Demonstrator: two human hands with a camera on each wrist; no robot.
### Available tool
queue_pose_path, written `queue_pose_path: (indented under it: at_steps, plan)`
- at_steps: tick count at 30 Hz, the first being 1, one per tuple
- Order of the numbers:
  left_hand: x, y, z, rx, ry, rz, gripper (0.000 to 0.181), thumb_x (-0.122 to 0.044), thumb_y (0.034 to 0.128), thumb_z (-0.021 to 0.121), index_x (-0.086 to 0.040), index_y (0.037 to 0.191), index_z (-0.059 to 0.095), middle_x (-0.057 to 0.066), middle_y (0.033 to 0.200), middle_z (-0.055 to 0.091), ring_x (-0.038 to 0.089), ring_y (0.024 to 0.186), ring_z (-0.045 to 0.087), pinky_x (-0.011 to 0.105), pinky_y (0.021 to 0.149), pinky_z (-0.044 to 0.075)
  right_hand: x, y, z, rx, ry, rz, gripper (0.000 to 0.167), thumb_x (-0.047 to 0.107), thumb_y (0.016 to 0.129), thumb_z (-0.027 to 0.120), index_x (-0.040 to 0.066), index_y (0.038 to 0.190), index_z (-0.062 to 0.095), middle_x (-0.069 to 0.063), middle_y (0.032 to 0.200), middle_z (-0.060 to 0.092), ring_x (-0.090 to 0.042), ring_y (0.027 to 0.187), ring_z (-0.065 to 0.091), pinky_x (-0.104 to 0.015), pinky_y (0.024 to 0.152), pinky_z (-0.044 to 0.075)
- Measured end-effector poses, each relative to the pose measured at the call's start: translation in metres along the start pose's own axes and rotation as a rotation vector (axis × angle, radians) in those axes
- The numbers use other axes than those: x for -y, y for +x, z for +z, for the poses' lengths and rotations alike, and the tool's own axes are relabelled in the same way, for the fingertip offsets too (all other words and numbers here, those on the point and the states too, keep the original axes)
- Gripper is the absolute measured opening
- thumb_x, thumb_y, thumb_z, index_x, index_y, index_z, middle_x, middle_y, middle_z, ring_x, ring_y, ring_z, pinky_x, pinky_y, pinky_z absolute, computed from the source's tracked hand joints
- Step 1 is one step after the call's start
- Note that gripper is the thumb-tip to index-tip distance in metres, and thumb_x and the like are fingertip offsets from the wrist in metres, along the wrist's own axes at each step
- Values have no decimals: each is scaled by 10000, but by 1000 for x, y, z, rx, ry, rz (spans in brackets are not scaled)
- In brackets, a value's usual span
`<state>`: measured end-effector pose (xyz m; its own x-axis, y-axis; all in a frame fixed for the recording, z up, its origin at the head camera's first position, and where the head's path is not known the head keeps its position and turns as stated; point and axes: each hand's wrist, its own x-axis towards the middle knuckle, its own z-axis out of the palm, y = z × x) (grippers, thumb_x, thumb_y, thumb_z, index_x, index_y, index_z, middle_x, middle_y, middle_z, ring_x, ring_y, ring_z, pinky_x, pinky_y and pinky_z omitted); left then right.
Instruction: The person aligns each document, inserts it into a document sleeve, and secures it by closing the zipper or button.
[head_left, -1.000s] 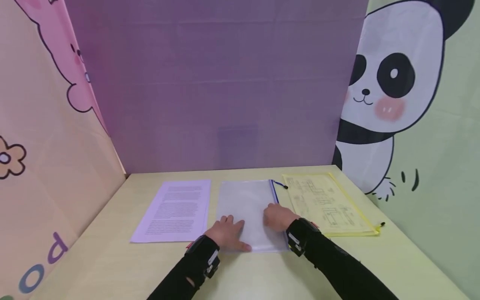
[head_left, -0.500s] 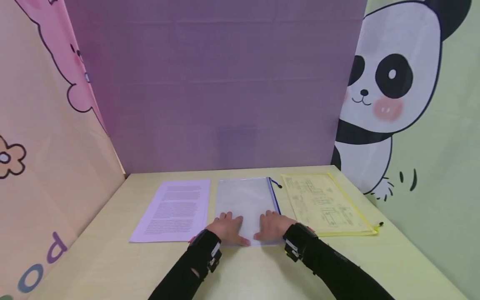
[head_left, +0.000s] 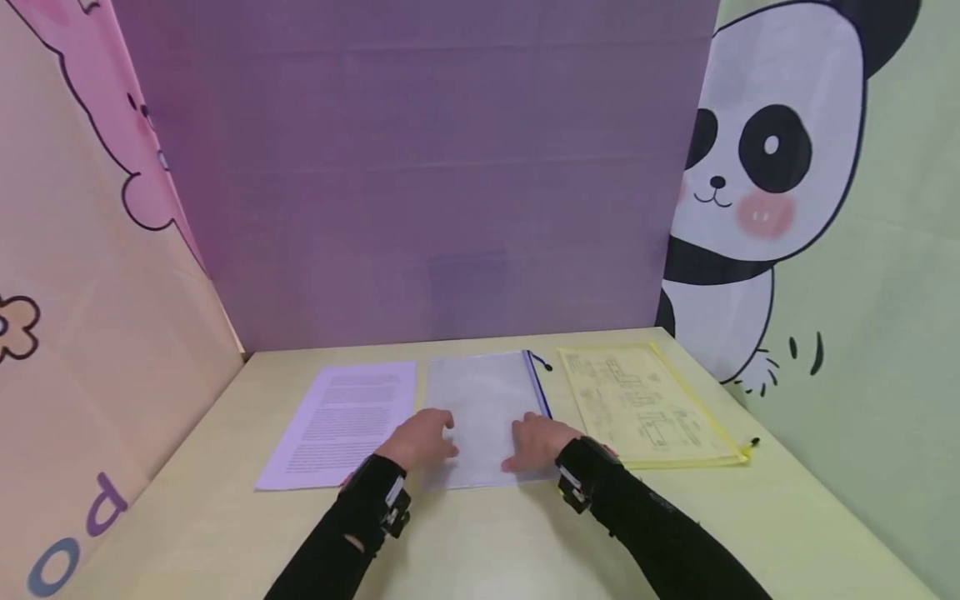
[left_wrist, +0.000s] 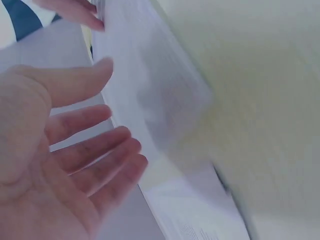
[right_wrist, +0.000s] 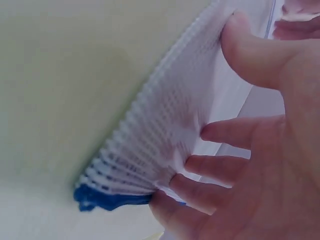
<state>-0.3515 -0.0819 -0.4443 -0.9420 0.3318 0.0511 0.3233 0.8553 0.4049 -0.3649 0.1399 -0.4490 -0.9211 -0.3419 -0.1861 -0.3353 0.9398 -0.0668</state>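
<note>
A translucent mesh zip pouch (head_left: 480,387) with a blue zipper (head_left: 537,383) along its right side lies flat in the middle of the table. My left hand (head_left: 418,439) hovers by its left edge, between it and the printed sheets (head_left: 348,425). In the left wrist view that hand's fingers (left_wrist: 97,145) are spread and relaxed, with nothing held. On the pouch's lower right part rests my right hand (head_left: 542,442). The right wrist view has its thumb and fingertips touching the mesh surface (right_wrist: 170,105), fingers only slightly bent.
Right of the pouch lies a yellow zip pouch (head_left: 648,408) with drawings showing through. A purple panel (head_left: 420,183) closes off the back of the table (head_left: 465,550). Printed cloth stands on either side, with a panda (head_left: 772,167) at the right.
Both hands first lay on the pouch, the right one at the zipper side, then drew it level. It has slid slightly away. The left hand has since lifted and moved left.
</note>
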Motion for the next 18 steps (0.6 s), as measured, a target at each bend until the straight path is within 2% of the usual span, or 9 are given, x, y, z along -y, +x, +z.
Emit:
queue_pose_path:
  at_steps: [6, 9, 14, 18]
  plan:
    - [33, -7, -20, -173, 77, -65, 183, -94, 896, 699, 7, 1048, 680, 155, 1050, 702, 347, 953, 670, 516, 781, 541, -4, 4, -5, 14, 2, 10, 618, 491, 886, 748, -6, 1240, 643, -106, 1066, 607, -227, 933, 550, -454, 931, 502]
    - [59, -11, -31, -245, 175, -87, 139, -44, 877, 651, 22, 998, 673, 177, 966, 690, 361, 888, 673, 532, 717, 552, -2, 3, -8, 16, 12, 5, 628, 489, 892, 744, -5, 1263, 636, -109, 1081, 607, -228, 933, 548, -457, 937, 500]
    - [93, -21, -53, -261, 322, -165, 152, -19, 856, 658, 47, 993, 649, 199, 914, 654, 404, 863, 667, 580, 689, 553, 0, 4, -8, 2, 20, -13, 620, 484, 890, 747, -7, 1254, 644, -106, 1073, 610, -222, 909, 542, -451, 925, 502]
    - [114, -30, -68, -267, 308, -227, 207, -29, 859, 627, 83, 1033, 633, 244, 929, 633, 458, 872, 653, 612, 688, 542, 0, 6, -8, 2, 22, -10, 597, 482, 884, 753, -5, 1215, 656, -92, 1044, 604, -216, 884, 526, -442, 899, 505]
